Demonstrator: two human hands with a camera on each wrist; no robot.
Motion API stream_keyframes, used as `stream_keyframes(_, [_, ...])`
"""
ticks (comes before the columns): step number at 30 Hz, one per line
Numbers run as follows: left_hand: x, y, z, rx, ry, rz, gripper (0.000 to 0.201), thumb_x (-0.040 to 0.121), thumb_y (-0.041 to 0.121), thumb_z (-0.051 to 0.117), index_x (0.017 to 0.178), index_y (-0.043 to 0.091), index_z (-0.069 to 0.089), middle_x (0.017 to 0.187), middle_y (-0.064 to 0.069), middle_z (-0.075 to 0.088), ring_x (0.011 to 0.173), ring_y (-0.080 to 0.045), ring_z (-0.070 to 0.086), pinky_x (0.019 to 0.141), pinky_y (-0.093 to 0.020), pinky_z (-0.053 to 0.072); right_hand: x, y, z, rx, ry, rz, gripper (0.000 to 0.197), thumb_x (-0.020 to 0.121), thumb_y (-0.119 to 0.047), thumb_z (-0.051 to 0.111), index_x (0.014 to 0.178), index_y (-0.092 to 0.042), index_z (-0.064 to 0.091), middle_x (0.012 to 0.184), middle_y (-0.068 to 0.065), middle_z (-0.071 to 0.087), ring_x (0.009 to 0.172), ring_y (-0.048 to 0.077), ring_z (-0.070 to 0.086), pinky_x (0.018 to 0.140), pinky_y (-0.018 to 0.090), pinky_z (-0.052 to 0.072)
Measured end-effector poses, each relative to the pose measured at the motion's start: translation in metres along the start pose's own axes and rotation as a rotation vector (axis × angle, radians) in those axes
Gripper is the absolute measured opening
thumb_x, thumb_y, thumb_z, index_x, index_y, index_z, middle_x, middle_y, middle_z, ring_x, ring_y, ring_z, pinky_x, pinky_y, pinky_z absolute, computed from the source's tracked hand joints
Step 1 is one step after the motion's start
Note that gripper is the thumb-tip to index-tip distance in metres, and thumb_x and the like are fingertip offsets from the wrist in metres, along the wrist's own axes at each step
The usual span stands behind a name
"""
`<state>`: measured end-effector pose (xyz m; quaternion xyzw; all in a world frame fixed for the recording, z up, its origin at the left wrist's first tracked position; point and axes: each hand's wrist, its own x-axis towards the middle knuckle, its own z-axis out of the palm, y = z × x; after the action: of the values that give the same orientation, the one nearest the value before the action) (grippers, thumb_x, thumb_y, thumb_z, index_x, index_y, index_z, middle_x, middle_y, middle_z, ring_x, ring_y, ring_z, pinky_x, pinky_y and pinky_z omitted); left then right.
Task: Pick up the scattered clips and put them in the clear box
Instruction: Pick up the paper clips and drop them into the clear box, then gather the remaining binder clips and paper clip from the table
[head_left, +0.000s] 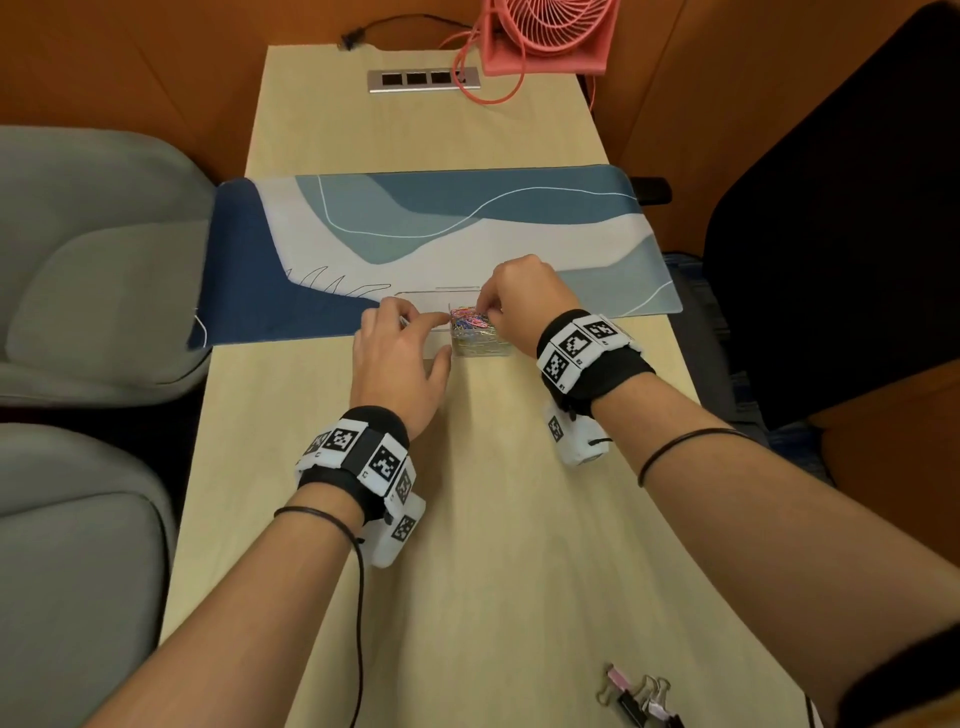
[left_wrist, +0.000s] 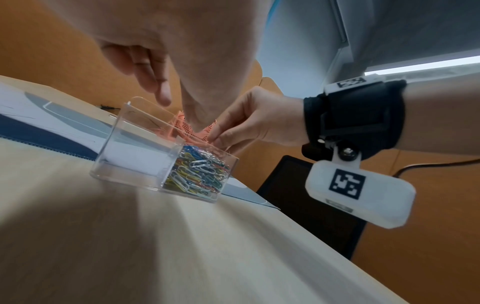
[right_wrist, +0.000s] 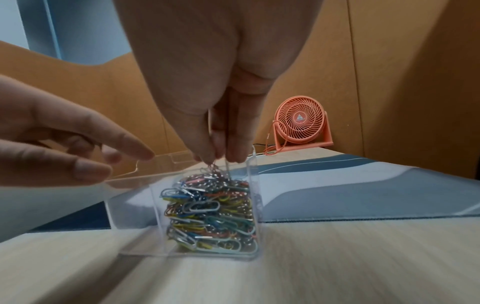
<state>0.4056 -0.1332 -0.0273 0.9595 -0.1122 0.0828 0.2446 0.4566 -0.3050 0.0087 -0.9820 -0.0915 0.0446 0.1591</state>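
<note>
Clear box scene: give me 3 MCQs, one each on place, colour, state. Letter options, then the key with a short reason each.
1. Which compartment of the clear box holds the paper clips?
A. the one on the person's right
B. the one on the person's left
C. both

2. What colour is the desk fan?
A. blue
B. coral pink
C. black

3. What is the right hand doing?
A. lying flat on the table
B. gripping the fan
C. pinching paper clips over the box

Key:
1 A, the head view shows the clips filling the right compartment, the left one bare.
2 B, the grille and stand are coral pink in the right wrist view.
3 C, its fingers pinch a few clips just above the pile, while the left hand reaches to the box's left part.
</note>
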Motion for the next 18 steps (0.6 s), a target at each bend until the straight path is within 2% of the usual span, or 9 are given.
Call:
stream_keyframes(2, [-0.004,0.001,0.000,-0.021,-0.004,0.009,0.034,0.087,0.026,0.064,0.121,0.023,0.065,0.112,-0.004,0.049,0.105,-0.024,0.042,0.092,-0.032,0.034,-0.003,-0.001,0.001,0.014,-0.016,-0.005,0.027,0.083,-0.009,0.056,0.093,-0.020,0.077,0.092,0.005,0.073,0.086,0.025,0.066,0.082,0.033,0.055])
stream_keyframes(6, [-0.011,0.001,0.000,-0.017,-0.046,0.009,0.036,0.086,0.025,0.064,0.122,0.024,0.064,0.114,-0.003,0.048,0.107,-0.022,0.041,0.093,-0.033,0.035,-0.007,-0.002,0.001,0.138,-0.017,-0.008,0.024,0.082,-0.014,0.057,0.092,-0.021,0.078,0.085,-0.001,0.075,0.080,0.016,0.065,0.085,0.029,0.054])
stream_keyframes(11, [-0.014,0.002,-0.001,-0.037,-0.060,0.028,0.036,0.086,0.022,0.064,0.122,0.025,0.063,0.113,-0.003,0.048,0.106,-0.022,0.041,0.090,-0.030,0.032,-0.003,-0.004,0.001,0.065,-0.078,-0.007,0.033,0.083,-0.005,0.053,0.102,-0.020,0.075,0.098,0.003,0.073,0.088,0.021,0.067,0.086,0.031,0.055])
stream_keyframes(15, [-0.019,0.008,-0.005,-0.030,-0.066,0.030,0.038,0.084,0.020,0.065,0.121,0.023,0.063,0.113,-0.003,0.048,0.106,-0.023,0.041,0.092,-0.034,0.035,-0.019,-0.002,-0.009,0.115,-0.013,0.010,0.031,0.082,-0.011,0.057,0.105,-0.024,0.073,0.105,-0.002,0.072,0.096,0.017,0.063,0.086,0.023,0.047])
stream_keyframes(16, [-0.022,0.010,-0.006,-0.040,-0.075,0.026,0.038,0.081,0.016,0.065,0.118,0.023,0.064,0.113,-0.003,0.048,0.106,-0.022,0.042,0.092,-0.034,0.036,-0.028,0.000,-0.014,0.150,0.015,0.019,0.030,0.082,-0.012,0.059,0.105,-0.024,0.073,0.105,-0.003,0.072,0.097,0.016,0.063,0.088,0.023,0.045])
stream_keyframes(18, [-0.033,0.020,-0.009,-0.112,-0.110,0.037,0.035,0.072,0.004,0.063,0.102,0.022,0.067,0.109,-0.002,0.050,0.104,-0.021,0.043,0.093,-0.033,0.037,-0.055,0.007,-0.027,0.219,0.047,0.043,0.028,0.084,-0.011,0.060,0.105,-0.021,0.074,0.104,-0.002,0.072,0.096,0.015,0.064,0.088,0.020,0.044])
